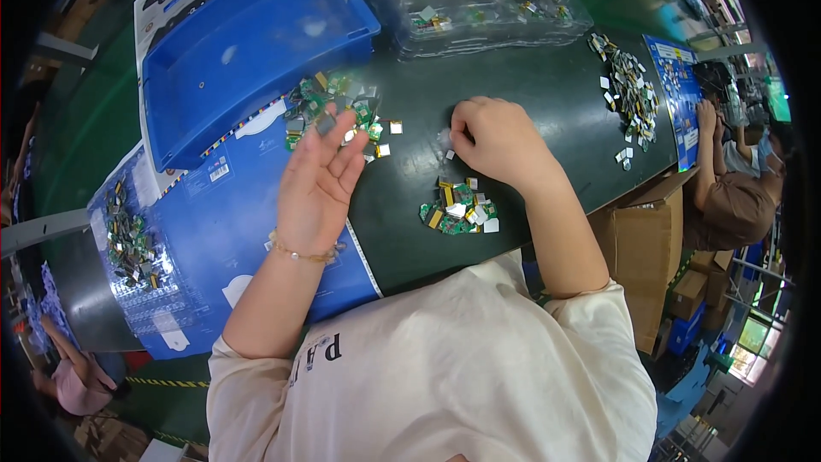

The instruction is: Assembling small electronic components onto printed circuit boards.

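My left hand point(316, 184) is turned palm up, thumb and forefinger pinching a small grey square piece point(326, 124), its edges a little blurred. Just beyond it lies a pile of small green circuit boards point(359, 107) mixed with silver and gold parts. My right hand point(505, 139) rests low over the dark table with its fingers curled; their tips are turned away, so what they hold, if anything, is hidden. A small whitish square part point(450, 155) lies beside its fingers. Nearer my body is a smaller heap of circuit boards point(453, 216) with silver and gold pieces.
A blue plastic bin point(248, 77) stands at the far left on a blue printed sheet point(256, 180). Stacked clear trays point(496, 38) of parts stand at the back. More parts lie at the right point(631, 94) and far left point(132, 244). Other people work nearby; a cardboard box point(641, 248) stands right.
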{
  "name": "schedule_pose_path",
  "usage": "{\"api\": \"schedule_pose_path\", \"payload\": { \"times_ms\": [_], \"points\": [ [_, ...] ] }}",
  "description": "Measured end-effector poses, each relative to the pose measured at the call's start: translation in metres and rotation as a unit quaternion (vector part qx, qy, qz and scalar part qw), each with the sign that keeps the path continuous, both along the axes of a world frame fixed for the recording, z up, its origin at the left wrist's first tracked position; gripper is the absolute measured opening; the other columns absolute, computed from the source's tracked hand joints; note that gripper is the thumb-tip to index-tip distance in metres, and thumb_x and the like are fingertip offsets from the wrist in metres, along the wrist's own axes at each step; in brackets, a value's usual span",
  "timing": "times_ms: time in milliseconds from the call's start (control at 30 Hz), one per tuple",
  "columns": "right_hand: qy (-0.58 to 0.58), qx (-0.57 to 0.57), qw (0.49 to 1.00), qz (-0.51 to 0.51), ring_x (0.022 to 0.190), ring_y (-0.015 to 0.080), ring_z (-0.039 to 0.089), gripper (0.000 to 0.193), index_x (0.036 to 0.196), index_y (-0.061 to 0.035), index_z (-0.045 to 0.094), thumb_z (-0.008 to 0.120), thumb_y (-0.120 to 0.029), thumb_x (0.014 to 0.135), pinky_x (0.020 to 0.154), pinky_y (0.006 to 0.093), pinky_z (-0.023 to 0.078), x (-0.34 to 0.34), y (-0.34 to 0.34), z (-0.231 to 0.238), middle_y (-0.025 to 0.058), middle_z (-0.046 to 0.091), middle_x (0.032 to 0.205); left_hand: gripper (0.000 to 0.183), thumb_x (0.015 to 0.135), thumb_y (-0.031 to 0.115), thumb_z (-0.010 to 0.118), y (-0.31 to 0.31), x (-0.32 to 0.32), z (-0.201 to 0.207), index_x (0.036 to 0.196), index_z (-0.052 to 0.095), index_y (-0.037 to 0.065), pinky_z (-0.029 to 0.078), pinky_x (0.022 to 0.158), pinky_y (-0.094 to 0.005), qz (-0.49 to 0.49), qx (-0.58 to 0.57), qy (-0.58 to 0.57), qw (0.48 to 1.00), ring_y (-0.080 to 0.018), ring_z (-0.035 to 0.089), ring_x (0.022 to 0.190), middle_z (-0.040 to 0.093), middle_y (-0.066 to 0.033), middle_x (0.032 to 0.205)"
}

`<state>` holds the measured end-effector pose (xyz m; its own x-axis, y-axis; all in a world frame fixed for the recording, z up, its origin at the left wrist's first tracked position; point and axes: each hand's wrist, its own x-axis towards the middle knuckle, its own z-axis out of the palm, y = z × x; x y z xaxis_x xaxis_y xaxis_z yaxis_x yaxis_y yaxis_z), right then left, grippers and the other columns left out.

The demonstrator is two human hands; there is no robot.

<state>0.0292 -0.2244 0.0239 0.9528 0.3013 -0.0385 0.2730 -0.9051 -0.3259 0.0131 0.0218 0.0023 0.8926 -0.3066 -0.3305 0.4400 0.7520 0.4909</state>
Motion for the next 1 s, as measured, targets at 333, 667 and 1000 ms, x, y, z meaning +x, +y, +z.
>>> {"api": "schedule_pose_path", "payload": {
  "times_ms": [333,667,1000],
  "points": [
    [0.025,0.118,0.989,-0.084,0.071,0.0259,0.058,0.017,0.083,-0.0067,0.059,0.071,-0.016,0.075,0.065,0.0369,0.046,-0.005,-0.005,0.006,0.0065,0.058,0.076,0.03,0.099,0.023,0.039,0.012,0.0,-0.017,0.116,0.055,0.004,0.053,0.081,-0.0328,-0.048,-0.066,-0.044,0.996,-0.0247,0.063,0.098,0.065,-0.0116,0.107],
    [0.081,0.253,0.957,-0.116,0.061,0.0176,0.054,0.012,0.081,-0.0067,0.062,0.072,-0.01,0.075,0.059,0.0294,0.045,-0.013,-0.008,0.007,0.0042,0.058,0.072,0.031,0.099,0.026,0.039,0.005,-0.004,-0.012,0.109,0.056,0.002,0.052,0.073,-0.0317,-0.076,0.037,-0.02,0.996,-0.0216,0.064,0.084,0.065,-0.0111,0.093],
    [0.062,0.087,0.991,-0.077,0.062,0.0207,0.057,0.014,0.076,-0.0057,0.064,0.072,-0.017,0.073,0.059,0.031,0.045,-0.001,0.006,0.01,0.0062,0.058,0.067,0.031,0.098,0.025,0.04,0.0,-0.003,-0.006,0.108,0.056,0.0,0.051,0.073,-0.0313,-0.091,0.091,-0.034,0.991,-0.0202,0.063,0.081,0.065,-0.0117,0.091]
  ]
}}
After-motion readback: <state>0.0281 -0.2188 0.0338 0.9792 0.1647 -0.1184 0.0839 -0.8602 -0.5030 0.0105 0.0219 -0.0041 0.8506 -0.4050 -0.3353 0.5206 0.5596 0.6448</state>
